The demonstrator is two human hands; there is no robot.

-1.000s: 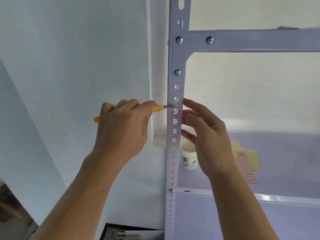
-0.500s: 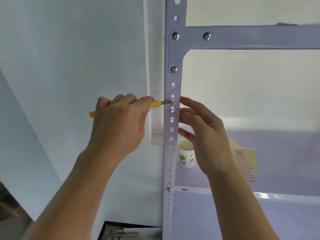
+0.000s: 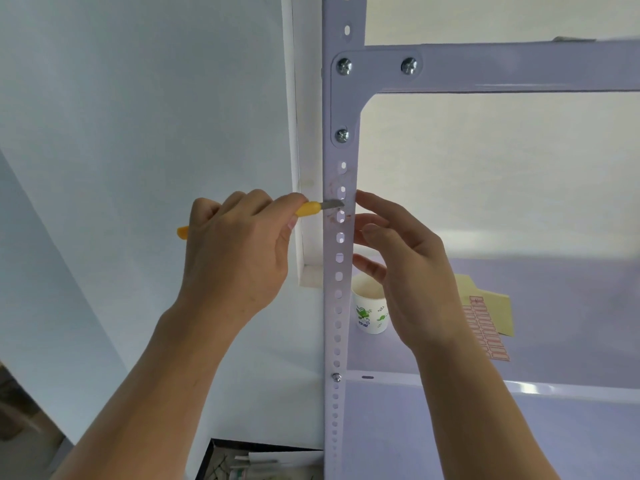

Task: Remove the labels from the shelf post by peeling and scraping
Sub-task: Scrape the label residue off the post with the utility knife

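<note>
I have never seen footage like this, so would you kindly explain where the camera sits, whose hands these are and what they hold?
There is no machine here: a person wears a camera on the head, so the single picture looks forward and down at their own two bare hands. The left hand grips a small yellow-handled knife, its blade laid against the white perforated shelf post, where reddish label scraps cling. The right hand is open, fingers relaxed beside the post's right edge; whether they touch it I cannot tell. On the shelf behind stand a paper cup and a sheet of red-bordered labels on yellowish paper. A dark box shows at the bottom.
</note>
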